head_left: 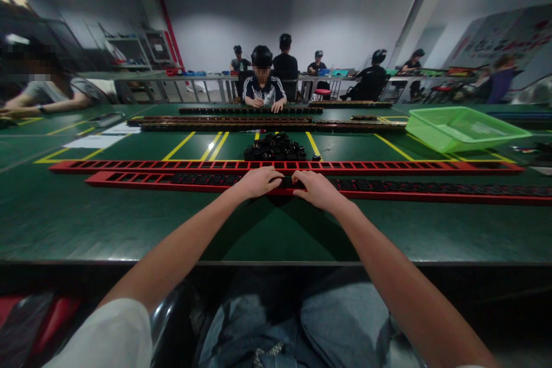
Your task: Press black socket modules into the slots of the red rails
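Note:
A long red slotted strip [129, 179] lies across the table in front of me, with black plastic pieces [207, 179] in many of its slots. My left hand [257, 183] rests on its middle, fingers curled and thumb on the near side. Just right of it, my right hand [318, 188] is bent in a similar pinch. Between the two sets of fingertips a black piece [287, 182] shows in the strip; the fingers partly cover it. Behind is a second red strip [103, 167] with open slots, and beyond that a heap of loose black pieces [276, 148].
A green basket [468, 129] stands at the right. Long dark strips [224, 123] lie across the far part of the table. White papers [97, 140] are at the left. One person [264, 89] sits opposite, another [56, 89] at the left; several more are behind.

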